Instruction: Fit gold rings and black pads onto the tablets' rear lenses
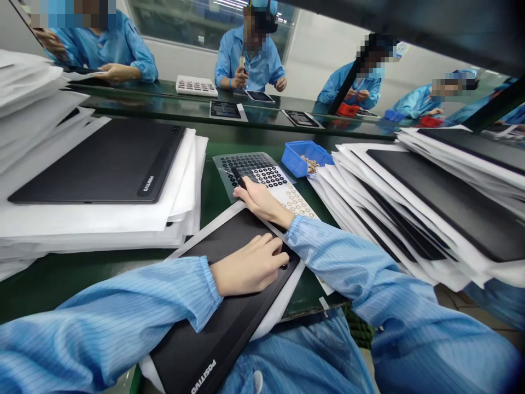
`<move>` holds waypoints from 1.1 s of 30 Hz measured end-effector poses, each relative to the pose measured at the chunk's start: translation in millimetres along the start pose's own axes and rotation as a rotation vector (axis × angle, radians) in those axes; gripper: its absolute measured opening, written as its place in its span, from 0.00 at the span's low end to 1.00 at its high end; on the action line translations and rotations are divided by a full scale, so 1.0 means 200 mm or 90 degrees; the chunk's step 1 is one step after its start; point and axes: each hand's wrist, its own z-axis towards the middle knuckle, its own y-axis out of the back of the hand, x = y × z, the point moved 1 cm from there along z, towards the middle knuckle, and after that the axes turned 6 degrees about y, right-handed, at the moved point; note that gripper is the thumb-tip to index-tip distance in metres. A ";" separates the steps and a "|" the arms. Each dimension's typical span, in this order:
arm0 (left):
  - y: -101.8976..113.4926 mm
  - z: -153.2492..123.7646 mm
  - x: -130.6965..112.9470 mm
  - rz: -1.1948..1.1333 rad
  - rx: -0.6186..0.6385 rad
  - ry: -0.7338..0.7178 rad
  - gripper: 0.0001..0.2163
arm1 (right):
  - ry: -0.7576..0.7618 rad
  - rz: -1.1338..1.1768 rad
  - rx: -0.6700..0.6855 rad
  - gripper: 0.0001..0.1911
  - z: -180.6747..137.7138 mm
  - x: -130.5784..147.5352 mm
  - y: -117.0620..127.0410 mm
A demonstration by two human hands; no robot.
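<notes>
A black tablet back cover [192,334] marked POSITIVO lies slanted in front of me on white sheeting, overhanging the table edge. On its upper right part rests my left hand [250,268], fingers curled together beside the small camera openings [284,266]; whatever its fingertips hold is hidden. Beyond the cover's far edge, my right hand [264,201] is closed on slim black tweezers [238,178]. The tweezers are above a clear sheet [241,160] of black rings. Next to it is a white sheet [297,200] with black rings and tan-edged ones.
A blue bin [301,156] of small tan parts stands behind the sheets. Stacked covers with white sheeting rise at left [102,158] and right [451,197]. Across the raised line [262,112], several co-workers in blue sit near tablet parts [225,109] and a white tray [196,86].
</notes>
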 end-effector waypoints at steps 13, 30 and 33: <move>0.01 0.01 0.00 0.000 -0.005 0.001 0.05 | -0.003 0.050 -0.018 0.11 0.00 -0.03 0.01; 0.22 -0.08 0.34 0.193 0.020 0.455 0.17 | -0.160 -0.014 0.096 0.12 -0.34 0.06 0.38; 0.19 -0.12 0.41 0.042 0.061 0.494 0.19 | -0.212 0.049 0.116 0.14 -0.38 0.06 0.30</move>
